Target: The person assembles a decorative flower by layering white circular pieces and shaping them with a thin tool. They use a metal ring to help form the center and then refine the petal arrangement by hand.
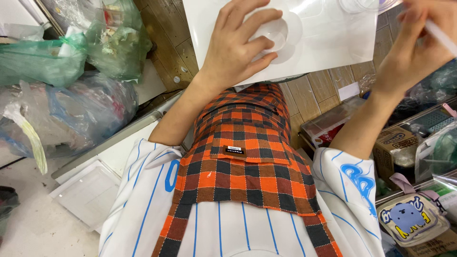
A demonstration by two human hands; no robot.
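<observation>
My left hand [238,45] grips a small white round cup [272,34] that rests on a white tabletop [328,43] at the top of the view. My right hand [419,45] is at the upper right, fingers closed around a thin white stick-like tool [440,37] that points off the right edge. A clear round container [362,4] sits at the table's far edge, partly cut off. Below the table I see my orange and black checked apron [243,157] over a white shirt with blue stripes.
Green and clear plastic bags [71,52] full of refuse pile up at the left. A white tray [90,190] lies on the floor below them. Cardboard boxes [390,147], a clear bin [328,126] and a pouch with a blue cartoon figure [412,219] crowd the right.
</observation>
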